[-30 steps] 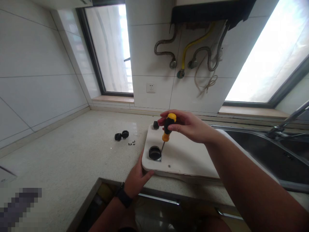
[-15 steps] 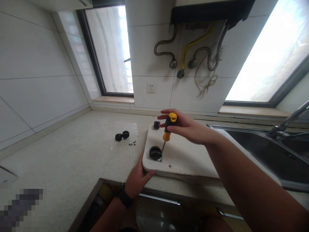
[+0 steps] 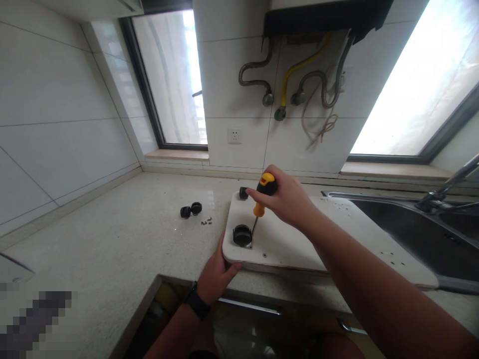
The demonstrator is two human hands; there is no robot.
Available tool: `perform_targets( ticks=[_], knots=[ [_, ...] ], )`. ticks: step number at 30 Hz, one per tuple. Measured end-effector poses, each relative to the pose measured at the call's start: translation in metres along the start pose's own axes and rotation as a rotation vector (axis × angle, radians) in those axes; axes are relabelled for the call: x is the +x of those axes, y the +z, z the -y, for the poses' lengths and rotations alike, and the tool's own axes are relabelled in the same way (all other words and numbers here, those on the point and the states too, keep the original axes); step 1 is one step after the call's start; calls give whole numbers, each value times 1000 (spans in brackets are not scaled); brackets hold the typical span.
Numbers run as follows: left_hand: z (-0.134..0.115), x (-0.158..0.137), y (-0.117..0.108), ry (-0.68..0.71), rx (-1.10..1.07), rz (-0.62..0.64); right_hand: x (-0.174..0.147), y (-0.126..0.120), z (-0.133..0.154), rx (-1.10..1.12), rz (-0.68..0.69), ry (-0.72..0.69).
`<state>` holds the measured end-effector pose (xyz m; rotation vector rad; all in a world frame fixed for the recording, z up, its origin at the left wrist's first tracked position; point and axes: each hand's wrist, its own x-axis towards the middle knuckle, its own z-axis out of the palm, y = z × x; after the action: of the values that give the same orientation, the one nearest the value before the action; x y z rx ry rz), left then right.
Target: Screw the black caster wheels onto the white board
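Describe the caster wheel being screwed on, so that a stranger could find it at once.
On the countertop, a white board lies left of the sink. At its near left corner, above the left hand, sits a black caster wheel. Unlike the other casters, the screwdriver tip meets its base.

You have strong daylight from the right window (image 3: pixel 422 80), blown out to white glare. Wide-angle distortion bends the wall tiles (image 3: pixel 56 99) at the edges, and the lower-left corner is pixelated.
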<state>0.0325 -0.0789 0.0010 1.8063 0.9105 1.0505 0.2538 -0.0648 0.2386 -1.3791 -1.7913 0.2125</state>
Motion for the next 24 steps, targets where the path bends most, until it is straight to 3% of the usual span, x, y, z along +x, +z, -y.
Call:
perform_targets(
  ticks=[6, 8, 10, 15, 17, 20, 24],
  knots=[
    [0, 0, -1, 3, 11, 3, 7, -22, -11, 630, 520, -2],
    [0, 0, -1, -2, 12, 4, 9, -25, -12, 695, 577, -10],
    [1, 0, 0, -2, 16, 3, 9, -23, -11, 622, 491, -5],
    [2, 0, 0, -4, 25, 2, 2, -2, -1, 94, -50, -17],
    [0, 0, 0, -7, 20, 6, 1, 4, 2, -11, -147, -26],
    [-2, 0, -1, 1, 10, 11, 3, 7, 3, 23, -102, 4],
    [-3, 0, -2, 3, 15, 8, 9, -7, -7, 204, 171, -33]
  ],
)
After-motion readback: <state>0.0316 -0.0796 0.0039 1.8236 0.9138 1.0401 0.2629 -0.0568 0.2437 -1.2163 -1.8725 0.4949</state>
